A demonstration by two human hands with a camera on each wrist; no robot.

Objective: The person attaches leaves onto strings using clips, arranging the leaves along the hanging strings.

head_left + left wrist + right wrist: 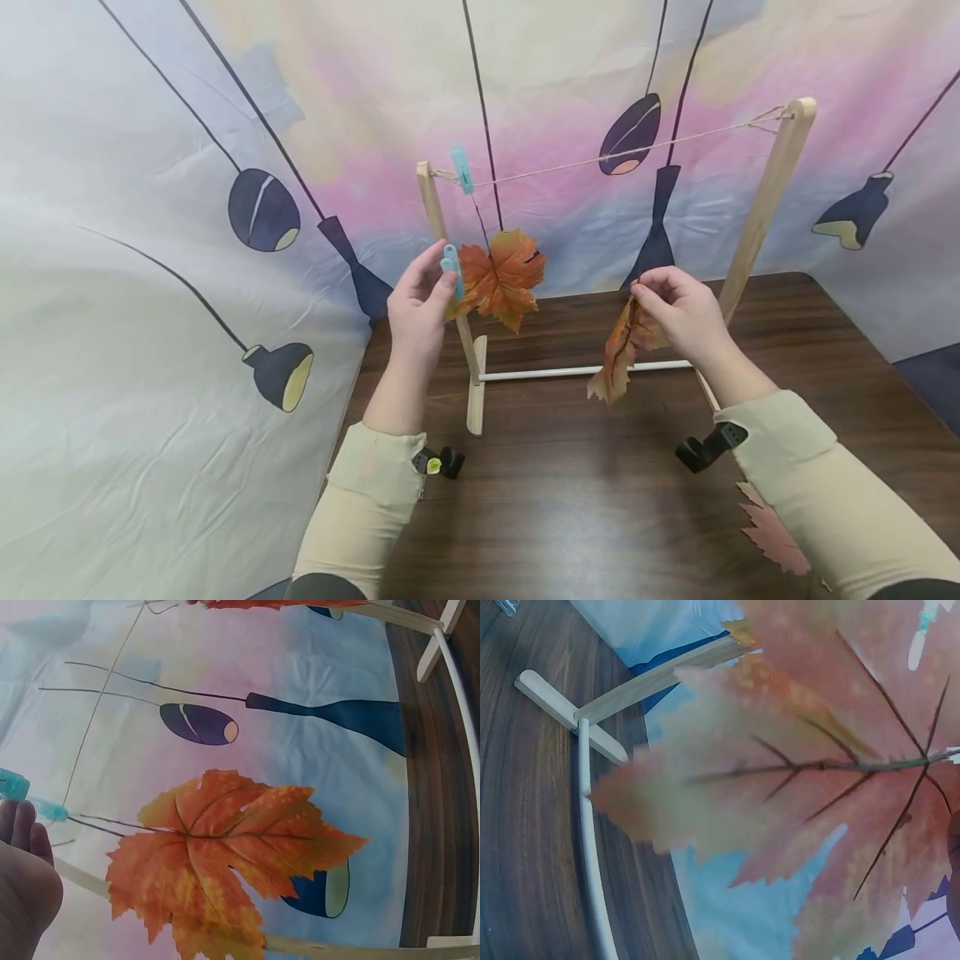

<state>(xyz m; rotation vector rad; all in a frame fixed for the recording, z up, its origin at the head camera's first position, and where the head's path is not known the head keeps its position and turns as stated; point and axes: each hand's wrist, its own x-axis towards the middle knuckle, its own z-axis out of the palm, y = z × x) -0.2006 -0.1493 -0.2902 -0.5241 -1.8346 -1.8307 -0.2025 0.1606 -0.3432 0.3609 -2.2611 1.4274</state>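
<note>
Before the beige string (555, 168), left hand (418, 307) grips blue plastic clothespin (451, 261); right hand (684, 315) pinches jagged orange leaf (619, 357), likely flimsy, best stem-held.

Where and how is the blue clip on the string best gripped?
The blue clip is probably best pinched at its upper end, coming from above: it stands nearly upright, that end rising free over the string, while the orange leaf hangs below its lower end.

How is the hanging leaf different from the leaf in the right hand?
The hanging leaf dangles from a peg; the held leaf is pinched by the right hand. From the head camera, the hanging leaf looks wide; the held leaf looks narrow. Both have jagged edges and some orange.
</note>
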